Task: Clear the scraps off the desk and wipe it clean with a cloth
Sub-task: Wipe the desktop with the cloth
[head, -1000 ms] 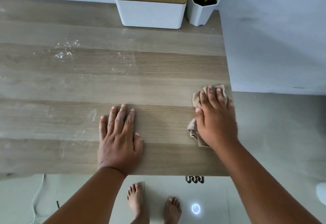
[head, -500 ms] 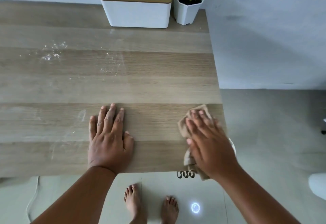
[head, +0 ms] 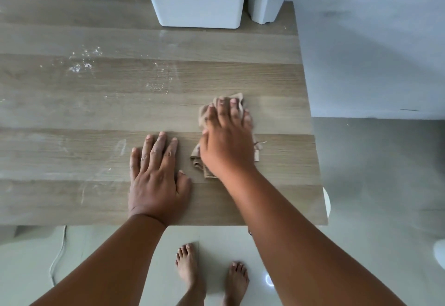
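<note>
Looking down: we see a wooden desk [head: 72, 112] from above, with both our bare hands on it.
Left hand: our left hand [head: 156, 178] lies flat, palm down, on the near middle of the desk, fingers spread open and holding nothing.
Right hand: our right hand [head: 227, 141] is just right of the left one, palm down and fingers stretched out, pressing on a cloth; nothing is gripped in a fist.
Cloth: a crumpled beige cloth [head: 201, 161] sits under the right hand, on the right part of the desk, its edges showing past the fingertips and at the wrist side.
Scraps: white crumbs [head: 80, 65] lie scattered on the far left of the desk, with a fainter patch of white specks [head: 157, 86] nearer the middle, well apart from the cloth.
Far edge: a white tissue box [head: 196, 2] with a brown lid stands by the wall, and a small green plant in a white pot [head: 268, 2] stands just to its right.
Below: our bare feet [head: 190, 272] stand on a pale floor near the desk's edge.
</note>
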`<state>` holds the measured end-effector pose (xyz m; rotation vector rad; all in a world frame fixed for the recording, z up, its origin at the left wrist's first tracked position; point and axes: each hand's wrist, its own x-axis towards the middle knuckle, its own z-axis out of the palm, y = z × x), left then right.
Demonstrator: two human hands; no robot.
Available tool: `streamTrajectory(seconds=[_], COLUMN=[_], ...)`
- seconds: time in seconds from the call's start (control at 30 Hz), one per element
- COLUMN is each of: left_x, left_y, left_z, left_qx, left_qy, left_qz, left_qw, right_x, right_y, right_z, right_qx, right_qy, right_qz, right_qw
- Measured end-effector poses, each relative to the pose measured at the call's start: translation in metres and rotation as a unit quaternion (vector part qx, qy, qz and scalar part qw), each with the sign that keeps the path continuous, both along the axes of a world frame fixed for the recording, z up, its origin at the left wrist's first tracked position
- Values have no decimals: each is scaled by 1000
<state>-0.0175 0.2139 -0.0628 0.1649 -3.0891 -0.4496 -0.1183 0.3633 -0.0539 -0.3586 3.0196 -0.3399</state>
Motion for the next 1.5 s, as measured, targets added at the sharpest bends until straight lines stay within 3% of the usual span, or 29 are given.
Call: streamTrajectory(seconds=[0.47,0.77,1.07,1.2,1.27,1.33,1.5], left_x=[1,0,4,-12,-34,-54,-46], left_y=[0,1,-3,10,29,51,86], left_z=[3,5,4,16,29,34,5], left_qx=[3,4,39,107,96,79,-27], left_qy=[-2,2,27,28,39,64,-53], left_qz=[-5,-9,-27,74,76,10,-58], left_qw=[1000,1000,998,991,992,995,997], right_x=[41,46,42,42,43,44,44], right_y=[36,97,92,92,93,93,93], right_z=[-1,-10,-6,-6,-5,-4,-3], right_qx=[-49,-56,-13,-14,-26,-48,-85], right_qy=[16,52,11,9,13,15,21], right_qz=[122,5,5,4,4,1,-7], right_qw=[991,997,1000,1000,1000,999,996])
